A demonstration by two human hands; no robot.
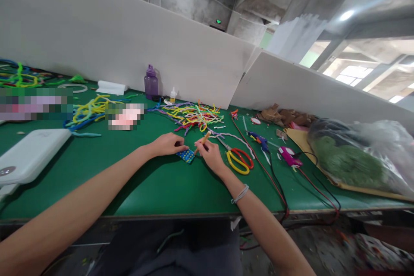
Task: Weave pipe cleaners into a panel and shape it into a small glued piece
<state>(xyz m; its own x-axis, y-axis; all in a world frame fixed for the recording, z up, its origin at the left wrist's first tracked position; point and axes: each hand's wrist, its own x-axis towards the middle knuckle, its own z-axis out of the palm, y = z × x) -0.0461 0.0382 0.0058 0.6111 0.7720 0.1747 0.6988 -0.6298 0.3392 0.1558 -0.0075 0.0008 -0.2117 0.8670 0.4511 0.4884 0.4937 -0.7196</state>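
Near the middle of the green table, a small blue piece with yellow dots [186, 155] lies flat. My left hand [167, 143] is closed at its upper left edge, its fingertips on the piece. My right hand [209, 153] pinches a thin tan stick [205, 137], whose lower end points down at the right edge of the blue piece; whether it touches is too small to tell. Scissors with red and yellow handles [238, 161] lie just right of my right hand. Beyond both hands is a pile of colourful fuzzy stems [199, 116].
A purple bottle [151, 83] and a small glue bottle [173, 95] stand by the white partition [129, 30]. A white power bank [32, 153] lies left. Rightward are a blue glue gun [258, 140], cables, a magenta device [290, 156] and a plastic bag [352, 159].
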